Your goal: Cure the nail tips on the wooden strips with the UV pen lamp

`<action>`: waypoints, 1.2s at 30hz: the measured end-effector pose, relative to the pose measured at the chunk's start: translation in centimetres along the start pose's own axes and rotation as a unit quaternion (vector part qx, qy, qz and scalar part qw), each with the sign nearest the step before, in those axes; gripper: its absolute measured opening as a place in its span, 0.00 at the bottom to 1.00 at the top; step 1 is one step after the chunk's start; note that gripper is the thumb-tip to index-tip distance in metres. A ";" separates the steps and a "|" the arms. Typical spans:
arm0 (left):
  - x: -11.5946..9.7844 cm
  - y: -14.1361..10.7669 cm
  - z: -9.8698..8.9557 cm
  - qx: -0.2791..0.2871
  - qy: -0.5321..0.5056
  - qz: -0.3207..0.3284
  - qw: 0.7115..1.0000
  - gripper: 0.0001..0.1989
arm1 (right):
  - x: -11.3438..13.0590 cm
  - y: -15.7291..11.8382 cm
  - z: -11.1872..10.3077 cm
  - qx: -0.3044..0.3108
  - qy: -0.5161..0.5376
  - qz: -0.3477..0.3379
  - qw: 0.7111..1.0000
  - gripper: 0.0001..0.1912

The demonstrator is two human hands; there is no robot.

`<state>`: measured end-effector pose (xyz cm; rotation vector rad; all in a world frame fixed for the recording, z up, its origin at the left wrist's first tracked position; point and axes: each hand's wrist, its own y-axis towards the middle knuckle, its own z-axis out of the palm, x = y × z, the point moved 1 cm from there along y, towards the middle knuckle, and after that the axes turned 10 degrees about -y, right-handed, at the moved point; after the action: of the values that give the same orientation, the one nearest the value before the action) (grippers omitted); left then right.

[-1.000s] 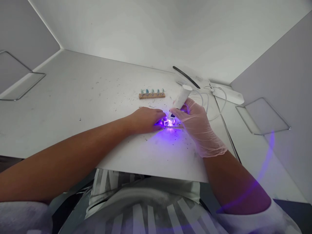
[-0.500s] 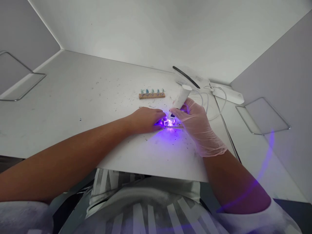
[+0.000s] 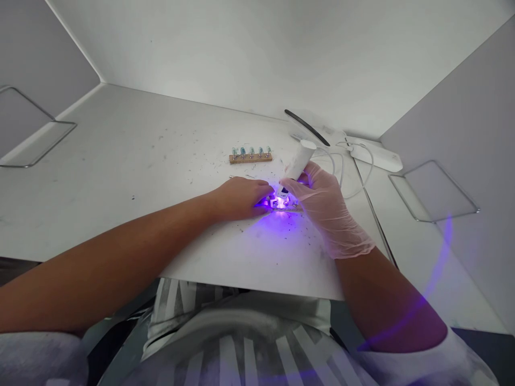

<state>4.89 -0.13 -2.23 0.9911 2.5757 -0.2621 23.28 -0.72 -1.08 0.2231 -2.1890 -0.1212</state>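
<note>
My right hand (image 3: 322, 201), in a thin pink glove, is closed round a white handheld UV lamp (image 3: 300, 161) tilted with its head down. Violet light from it falls on a strip-shaped nail tip stand (image 3: 296, 209) lying on the white tabletop (image 3: 193, 241). Small metal holders show along this stand, but glare washes out what sits on them. My bare left hand (image 3: 243, 197) rests on the tabletop with its fingers curled at the stand's left end. Its fingertips are lit violet and partly lost in the glow.
Behind my hands stands a wooden strip (image 3: 251, 158) bearing several bluish nail tips. A black-edged curved item (image 3: 308, 127), a white power strip (image 3: 376, 155) and looping white cables (image 3: 372, 166) are at the back right. Wire racks (image 3: 434, 192) flank the table. Dark specks dot the tabletop.
</note>
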 end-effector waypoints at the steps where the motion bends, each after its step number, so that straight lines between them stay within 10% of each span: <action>1: 0.0 0.0 0.0 0.001 0.000 0.001 1.000 0.17 | 0.0 0.0 0.0 0.001 -0.003 0.000 1.000 0.12; 36: 0.0 0.0 0.0 0.000 -0.001 -0.001 1.000 0.15 | -0.3 0.1 0.0 0.003 -0.007 -0.003 1.000 0.13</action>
<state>4.85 -0.16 -2.22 0.9881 2.5758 -0.2626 23.45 -0.61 -1.25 0.2325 -2.2020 -0.1208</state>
